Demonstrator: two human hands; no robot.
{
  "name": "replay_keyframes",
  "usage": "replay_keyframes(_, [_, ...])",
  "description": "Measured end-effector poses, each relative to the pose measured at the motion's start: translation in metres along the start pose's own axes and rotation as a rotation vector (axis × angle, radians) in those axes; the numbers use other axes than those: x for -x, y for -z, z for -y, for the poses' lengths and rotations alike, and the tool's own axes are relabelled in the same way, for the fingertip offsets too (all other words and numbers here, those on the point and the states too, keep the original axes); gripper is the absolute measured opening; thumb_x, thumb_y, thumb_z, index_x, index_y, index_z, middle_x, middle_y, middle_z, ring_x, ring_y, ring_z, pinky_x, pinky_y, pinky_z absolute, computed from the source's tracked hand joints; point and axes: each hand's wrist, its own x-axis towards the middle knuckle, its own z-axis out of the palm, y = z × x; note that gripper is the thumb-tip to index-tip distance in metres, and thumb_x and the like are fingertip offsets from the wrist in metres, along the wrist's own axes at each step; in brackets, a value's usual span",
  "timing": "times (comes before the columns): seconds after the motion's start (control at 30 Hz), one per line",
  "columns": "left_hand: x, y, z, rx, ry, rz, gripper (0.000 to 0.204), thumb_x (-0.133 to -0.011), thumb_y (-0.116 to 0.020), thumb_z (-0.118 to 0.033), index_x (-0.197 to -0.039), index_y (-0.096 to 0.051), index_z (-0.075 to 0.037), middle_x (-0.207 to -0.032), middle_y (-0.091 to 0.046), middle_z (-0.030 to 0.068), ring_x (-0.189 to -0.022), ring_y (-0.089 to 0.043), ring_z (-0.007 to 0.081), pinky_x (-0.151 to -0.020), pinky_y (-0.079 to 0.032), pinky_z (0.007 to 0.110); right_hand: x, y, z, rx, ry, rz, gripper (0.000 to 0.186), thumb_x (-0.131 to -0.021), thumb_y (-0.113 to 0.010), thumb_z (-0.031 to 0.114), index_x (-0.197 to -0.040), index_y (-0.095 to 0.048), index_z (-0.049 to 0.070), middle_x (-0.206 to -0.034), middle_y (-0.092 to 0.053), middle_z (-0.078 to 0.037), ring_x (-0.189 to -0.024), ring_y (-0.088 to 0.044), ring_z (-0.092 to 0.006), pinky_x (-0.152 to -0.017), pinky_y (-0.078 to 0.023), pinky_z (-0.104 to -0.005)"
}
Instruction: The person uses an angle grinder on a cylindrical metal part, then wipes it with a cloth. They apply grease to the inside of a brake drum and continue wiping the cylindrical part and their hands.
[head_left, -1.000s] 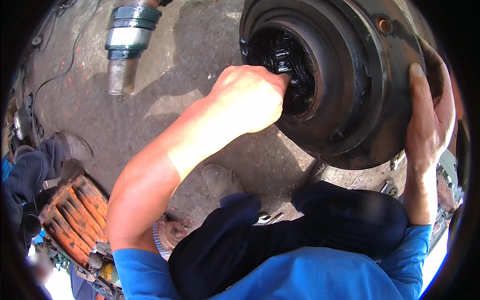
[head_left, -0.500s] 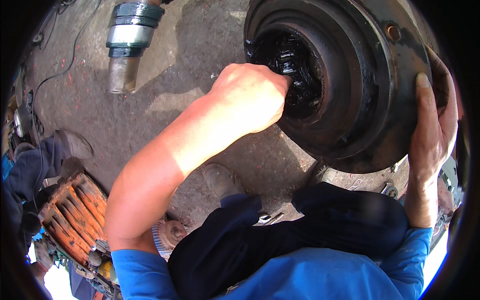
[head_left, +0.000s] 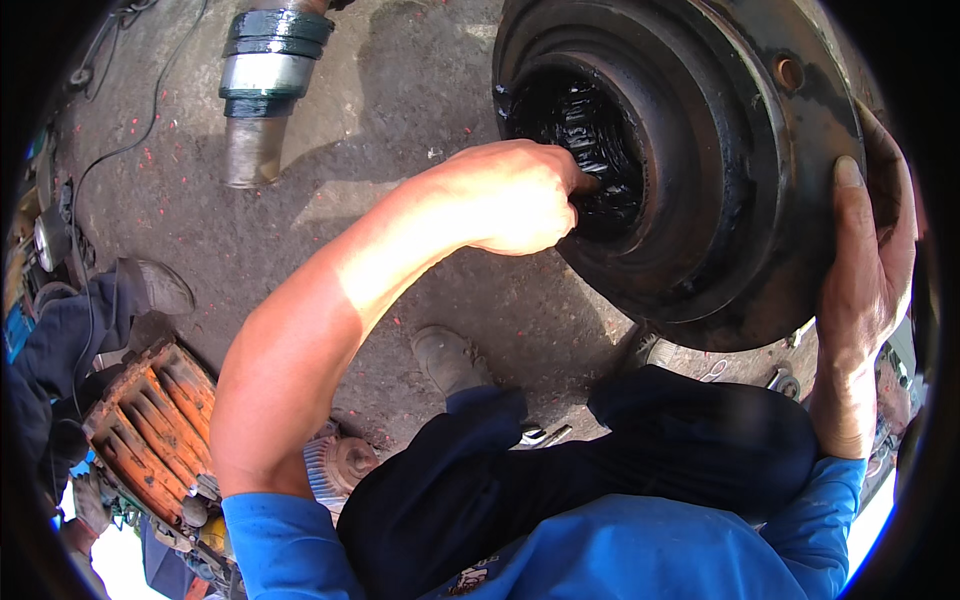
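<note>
A large, dark, stepped metal hub [head_left: 690,190] is tilted up at the upper right, its open bore turned toward the left. Thick black grease [head_left: 590,130] coats the inside of that bore. My left hand [head_left: 525,195] is at the bore's lower left edge with its fingers curled. One finger reaches in against the grease, and whatever the fingers may hold is hidden. On the hub's right rim, my right hand [head_left: 865,240] grips with the thumb on the near face and the other fingers behind it.
A greased metal shaft [head_left: 265,75] with a bright band projects at the upper left. Lower left are a rusty orange ribbed casting [head_left: 155,430] and a toothed gear [head_left: 340,465]. Another person's leg and shoe [head_left: 160,285] are at the left. A cable [head_left: 120,150] crosses the concrete floor.
My left hand has shifted slightly downward at the bore, and a finger now shows against the grease. The right hand keeps its grip on the hub's rim.
</note>
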Motion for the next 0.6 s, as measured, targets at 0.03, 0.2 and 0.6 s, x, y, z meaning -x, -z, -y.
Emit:
replay_keyframes(0.03, [-0.001,0.001,-0.001,0.016,0.007,0.013,0.046,-0.085,-0.052,-0.005,-0.129,-0.064,-0.001,-0.107,-0.068,0.029,-0.102,-0.068,0.0395,-0.091,-0.053,0.047,0.0,-0.001,-0.001,0.005,0.004,-0.002,0.045,-0.102,-0.057,0.03,-0.138,-0.058,0.001,-0.126,-0.065,-0.016,-0.119,-0.062,-0.0255,-0.107,-0.045,-0.036])
replay_keyframes(0.2, [-0.003,-0.002,0.001,-0.033,-0.034,-0.014,0.043,-0.085,-0.054,-0.007,-0.127,-0.065,-0.002,-0.102,-0.069,0.0281,-0.098,-0.068,0.04,-0.087,-0.054,0.046,0.0,-0.002,-0.005,0.019,0.007,-0.011,0.046,-0.103,-0.057,0.032,-0.139,-0.057,0.003,-0.128,-0.064,-0.016,-0.122,-0.061,-0.0267,-0.109,-0.044,-0.0372])
replay_keyframes(0.6, [-0.003,-0.015,-0.001,-0.619,-0.182,-0.387,0.024,-0.078,-0.064,-0.01,-0.101,-0.07,-0.007,-0.068,-0.067,0.0117,-0.068,-0.07,0.0292,-0.058,-0.056,0.041,0.008,-0.007,-0.028,0.017,-0.038,-0.027,0.048,-0.105,-0.053,0.031,-0.147,-0.049,0.008,-0.14,-0.058,-0.015,-0.132,-0.054,-0.0259,-0.115,-0.04,-0.0383])
